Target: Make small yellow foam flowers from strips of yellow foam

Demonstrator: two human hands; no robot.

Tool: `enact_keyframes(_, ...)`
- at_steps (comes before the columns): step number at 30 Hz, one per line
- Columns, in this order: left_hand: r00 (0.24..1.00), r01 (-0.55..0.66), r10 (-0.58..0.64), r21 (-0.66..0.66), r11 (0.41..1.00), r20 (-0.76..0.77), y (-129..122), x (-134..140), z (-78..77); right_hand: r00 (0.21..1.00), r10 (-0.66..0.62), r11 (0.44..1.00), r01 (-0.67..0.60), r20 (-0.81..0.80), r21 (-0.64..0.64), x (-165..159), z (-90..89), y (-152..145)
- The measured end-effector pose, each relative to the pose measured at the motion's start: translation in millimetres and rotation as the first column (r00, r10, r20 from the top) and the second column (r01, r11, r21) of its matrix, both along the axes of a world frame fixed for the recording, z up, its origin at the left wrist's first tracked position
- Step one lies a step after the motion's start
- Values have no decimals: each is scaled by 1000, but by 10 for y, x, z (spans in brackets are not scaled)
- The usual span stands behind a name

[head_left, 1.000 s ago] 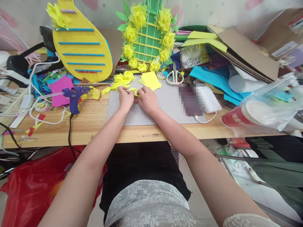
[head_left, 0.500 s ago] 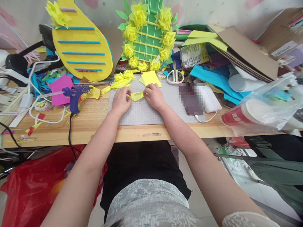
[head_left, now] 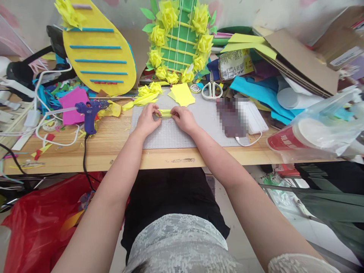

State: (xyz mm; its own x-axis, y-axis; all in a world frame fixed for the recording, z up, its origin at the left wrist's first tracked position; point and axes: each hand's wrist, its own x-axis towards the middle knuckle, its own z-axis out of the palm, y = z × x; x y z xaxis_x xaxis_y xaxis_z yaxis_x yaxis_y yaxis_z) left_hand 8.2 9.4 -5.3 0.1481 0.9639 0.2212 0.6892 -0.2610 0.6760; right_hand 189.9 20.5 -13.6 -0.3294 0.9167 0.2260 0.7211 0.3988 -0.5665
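Between my two hands a folded piece of yellow paper (head_left: 165, 113) is held stretched just above a grey cutting mat (head_left: 167, 136). My left hand (head_left: 148, 119) pinches its left end, and my right hand (head_left: 183, 118) pinches the right end. Behind my right hand lie yellow paper squares (head_left: 182, 94). Crumpled yellow paper flowers (head_left: 149, 91) rest behind my left hand. White-handled scissors (head_left: 212, 90) lie to the right of the squares.
A purple glue gun (head_left: 90, 115) stands at left with its cord over the table edge. Two decorated cutouts, one yellow (head_left: 99, 57) and one green (head_left: 184, 47), lean at the back. A phone (head_left: 231, 117), power bank (head_left: 253, 117) and bagged red cup (head_left: 287, 138) sit at right.
The yellow paper between my hands looks narrower and flatter than before; its pointed lower edge no longer shows. My hands have barely moved. The view has shifted slightly.
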Motion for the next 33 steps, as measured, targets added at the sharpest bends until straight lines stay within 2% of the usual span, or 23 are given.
enact_keyframes(5,984,-118,129,-91,989,125,40,34,-6,989,-86,996,81,-120,-47,-34,-30,7)
enact_keyframes(12,963,-200,216,-111,974,162,72,100,-22,969,-198,980,195,-145,-32,-134,-73,19)
enact_keyframes(15,955,-234,247,-98,967,161,85,124,-56,971,-216,976,215,-105,-28,-163,-68,12)
enact_keyframes(19,955,-264,271,-72,962,119,70,164,-65,972,-227,974,227,-57,-4,-189,-61,-6)
enact_keyframes(33,947,-315,316,-29,949,49,35,206,-40,976,-206,977,209,-70,37,-190,-159,57)
